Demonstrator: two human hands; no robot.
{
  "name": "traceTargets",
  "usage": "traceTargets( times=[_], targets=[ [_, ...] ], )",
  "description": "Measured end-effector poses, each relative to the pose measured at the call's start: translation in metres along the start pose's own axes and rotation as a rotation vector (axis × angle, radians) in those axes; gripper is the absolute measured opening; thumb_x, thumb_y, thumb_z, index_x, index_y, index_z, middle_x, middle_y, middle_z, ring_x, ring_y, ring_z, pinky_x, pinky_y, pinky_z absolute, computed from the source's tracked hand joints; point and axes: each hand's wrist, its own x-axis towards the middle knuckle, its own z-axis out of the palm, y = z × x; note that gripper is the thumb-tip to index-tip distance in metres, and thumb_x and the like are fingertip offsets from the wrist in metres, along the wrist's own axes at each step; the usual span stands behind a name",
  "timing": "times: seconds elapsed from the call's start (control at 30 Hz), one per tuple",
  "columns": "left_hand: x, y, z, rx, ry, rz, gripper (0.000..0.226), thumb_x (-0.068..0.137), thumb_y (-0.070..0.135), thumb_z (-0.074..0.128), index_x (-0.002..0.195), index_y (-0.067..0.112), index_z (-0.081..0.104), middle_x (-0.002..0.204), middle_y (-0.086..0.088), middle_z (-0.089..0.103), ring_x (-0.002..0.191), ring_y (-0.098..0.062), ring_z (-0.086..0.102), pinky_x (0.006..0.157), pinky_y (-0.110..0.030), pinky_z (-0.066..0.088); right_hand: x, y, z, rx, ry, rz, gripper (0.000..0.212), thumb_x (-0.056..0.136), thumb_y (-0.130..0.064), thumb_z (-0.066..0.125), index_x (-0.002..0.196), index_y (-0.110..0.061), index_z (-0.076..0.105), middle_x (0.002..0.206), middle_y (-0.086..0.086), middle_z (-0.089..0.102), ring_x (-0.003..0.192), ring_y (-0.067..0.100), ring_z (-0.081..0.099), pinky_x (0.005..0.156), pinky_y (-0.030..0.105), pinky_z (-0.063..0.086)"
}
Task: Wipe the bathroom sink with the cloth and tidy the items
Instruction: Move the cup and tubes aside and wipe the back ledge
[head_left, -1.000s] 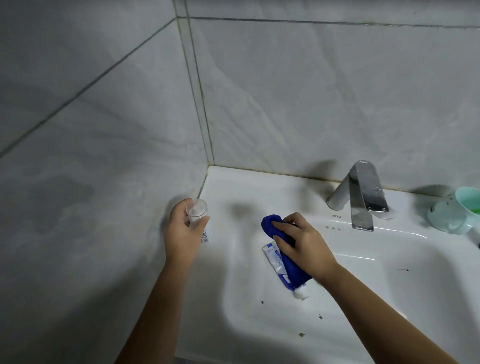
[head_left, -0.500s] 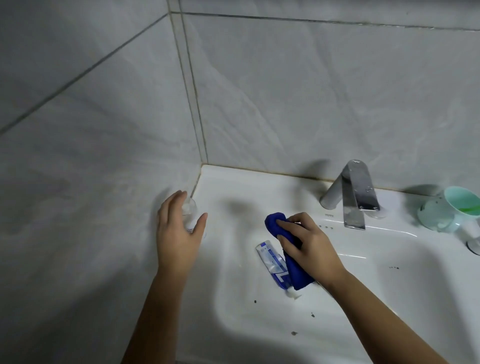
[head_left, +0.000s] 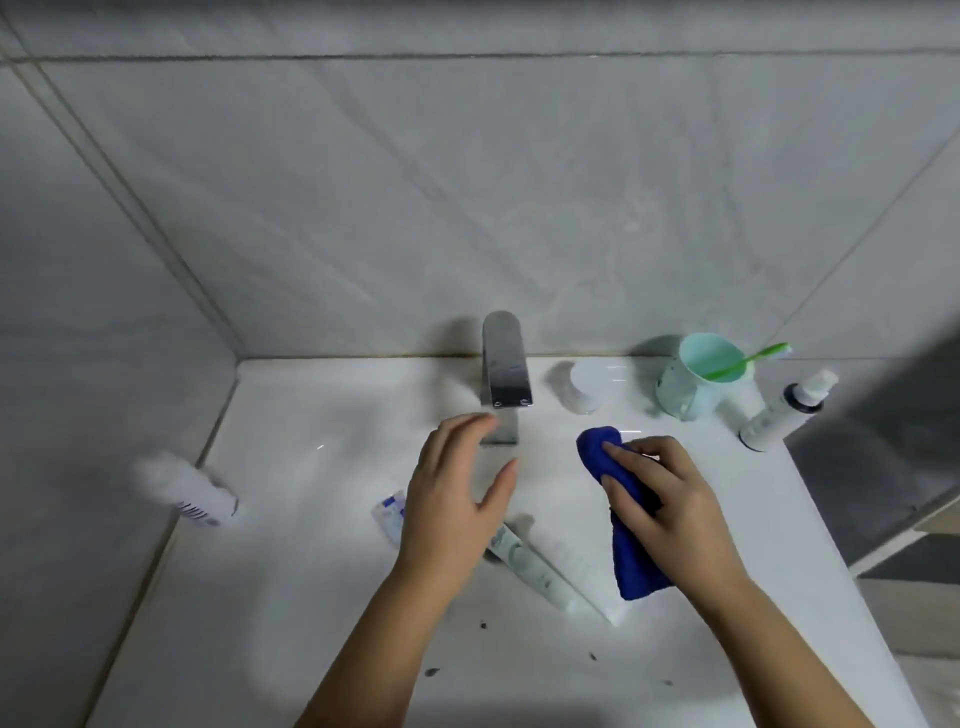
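A white sink (head_left: 322, 415) fills the lower view, with dark specks in its basin. My right hand (head_left: 660, 504) grips a rolled blue cloth (head_left: 631, 561) over the basin's right side. My left hand (head_left: 454, 493) hovers open and empty in front of the chrome faucet (head_left: 504, 364), fingers spread. Under the left hand lies a blue-and-white toothpaste tube (head_left: 389, 512), partly hidden. A second white tube (head_left: 540, 566) lies in the basin between the hands. A small clear bottle with a white label (head_left: 187, 488) stands blurred at the sink's left edge.
On the back ledge sit a white jar (head_left: 584, 387), a mint cup (head_left: 698, 376) holding a green toothbrush (head_left: 748, 361), and a white pump bottle (head_left: 784, 410). Grey tiled walls close in on the left and behind. A dark floor lies to the right.
My left hand let go of the small bottle at the left edge and moved right toward the faucet. The view swung right, showing the ledge items. The right hand still holds the cloth.
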Motion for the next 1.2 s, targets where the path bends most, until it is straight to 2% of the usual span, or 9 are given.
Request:
traceTargets(
  times=[0.1,0.27,0.47,0.53,0.63,0.77,0.9,1.07,1.2],
  targets=[
    [0.013,0.026,0.058,-0.098,-0.053,-0.032,0.036,0.081,0.037,0.055,0.113,0.020,0.056,0.109,0.013,0.054,0.102,-0.004,0.053,0.087,-0.011,0.040,-0.004,0.045,-0.041,-0.049,0.011,0.074,0.029,0.080,-0.010,0.068,0.109,-0.011,0.066,0.102,-0.002,0.052,0.084,0.008,0.053,0.074,0.014,0.036],
    [0.036,0.060,0.155,-0.168,-0.153,-0.104,0.036,0.078,0.030,0.062,0.111,0.016,0.059,0.106,0.011,0.055,0.101,-0.001,0.051,0.085,-0.004,0.034,-0.007,0.113,-0.100,-0.117,0.080,0.172,0.030,0.077,-0.009,0.071,0.107,-0.011,0.067,0.099,-0.003,0.052,0.080,0.012,0.054,0.073,0.025,0.039],
    [0.051,0.101,0.255,-0.190,-0.330,-0.112,0.052,0.075,0.041,0.061,0.119,0.015,0.056,0.115,0.009,0.055,0.106,-0.006,0.051,0.089,-0.015,0.038,-0.011,0.176,-0.143,-0.153,0.164,0.270,0.030,0.078,-0.009,0.069,0.108,-0.008,0.066,0.097,-0.003,0.049,0.079,0.015,0.053,0.072,0.027,0.040],
    [0.057,0.115,0.280,-0.202,-0.370,-0.119,0.055,0.077,0.036,0.067,0.126,0.016,0.051,0.123,0.006,0.053,0.112,-0.007,0.048,0.091,-0.018,0.037,-0.012,0.191,-0.153,-0.166,0.185,0.294,0.029,0.079,-0.010,0.069,0.107,-0.007,0.067,0.097,-0.003,0.049,0.080,0.014,0.052,0.072,0.026,0.039],
    [0.065,0.129,0.311,-0.199,-0.365,-0.111,0.053,0.080,0.022,0.071,0.127,0.013,0.049,0.123,0.005,0.049,0.113,-0.006,0.044,0.088,-0.011,0.029,-0.012,0.208,-0.164,-0.180,0.187,0.316,0.030,0.080,-0.012,0.068,0.110,-0.008,0.066,0.098,-0.002,0.050,0.083,0.012,0.051,0.073,0.025,0.039],
    [0.074,0.135,0.340,-0.218,-0.317,-0.147,0.041,0.079,0.010,0.069,0.117,0.009,0.053,0.113,0.001,0.052,0.100,-0.006,0.046,0.081,-0.010,0.030,-0.014,0.219,-0.171,-0.172,0.193,0.347,0.030,0.081,-0.014,0.067,0.111,-0.009,0.065,0.098,-0.005,0.047,0.083,0.012,0.051,0.074,0.024,0.038],
    [0.081,0.137,0.348,-0.190,-0.241,-0.153,0.020,0.078,0.000,0.061,0.096,0.005,0.055,0.095,-0.002,0.055,0.075,0.001,0.039,0.066,-0.013,0.030,-0.018,0.221,-0.174,-0.175,0.176,0.356,0.031,0.083,-0.017,0.065,0.114,-0.011,0.064,0.099,-0.006,0.046,0.084,0.010,0.050,0.074,0.022,0.036],
    [0.086,0.137,0.351,-0.181,-0.260,-0.202,0.010,0.082,0.004,0.059,0.089,0.009,0.055,0.090,-0.004,0.060,0.078,-0.017,0.051,0.064,-0.020,0.034,-0.022,0.217,-0.174,-0.179,0.149,0.361,0.032,0.085,-0.019,0.063,0.116,-0.013,0.063,0.100,-0.006,0.045,0.084,0.009,0.049,0.074,0.021,0.036],
    [0.077,0.141,0.333,-0.271,-0.243,-0.196,0.015,0.081,0.008,0.062,0.082,0.020,0.054,0.087,0.003,0.063,0.086,-0.020,0.059,0.074,-0.030,0.044,-0.026,0.206,-0.176,-0.175,0.151,0.331,0.031,0.084,-0.017,0.064,0.115,-0.012,0.063,0.099,-0.006,0.045,0.082,0.011,0.049,0.072,0.022,0.037]
  ],
)
